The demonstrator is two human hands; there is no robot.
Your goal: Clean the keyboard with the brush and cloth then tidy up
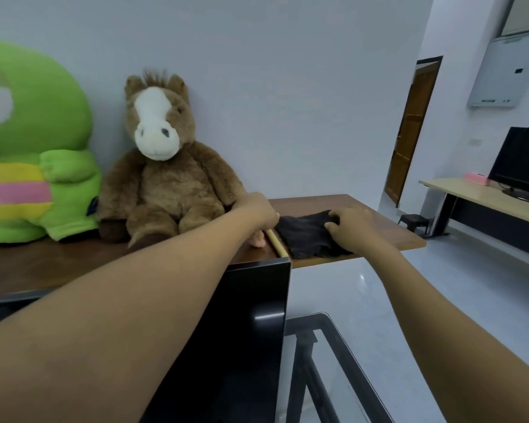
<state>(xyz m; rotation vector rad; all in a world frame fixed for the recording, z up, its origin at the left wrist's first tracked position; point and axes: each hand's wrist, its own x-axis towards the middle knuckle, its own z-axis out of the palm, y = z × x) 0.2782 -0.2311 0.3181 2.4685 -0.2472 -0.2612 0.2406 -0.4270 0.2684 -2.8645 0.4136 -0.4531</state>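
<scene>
A dark cloth (pixel 306 233) lies crumpled on the far right part of the brown wooden table (pixel 388 230). My right hand (pixel 348 224) rests on the cloth's right side with its fingers curled into the fabric. My left hand (pixel 258 212) reaches over the black monitor (pixel 257 315) and holds the upper end of a pale wooden brush handle (pixel 277 244), which slants down to the table beside the cloth. The brush's head is hidden. No keyboard is in view.
A brown plush horse (pixel 162 166) and a green plush toy (pixel 31 141) sit against the wall at the left. The black monitor's top edge blocks the near table. A second desk with a monitor (pixel 522 160) stands at the right, beside an open wooden door (pixel 413 129).
</scene>
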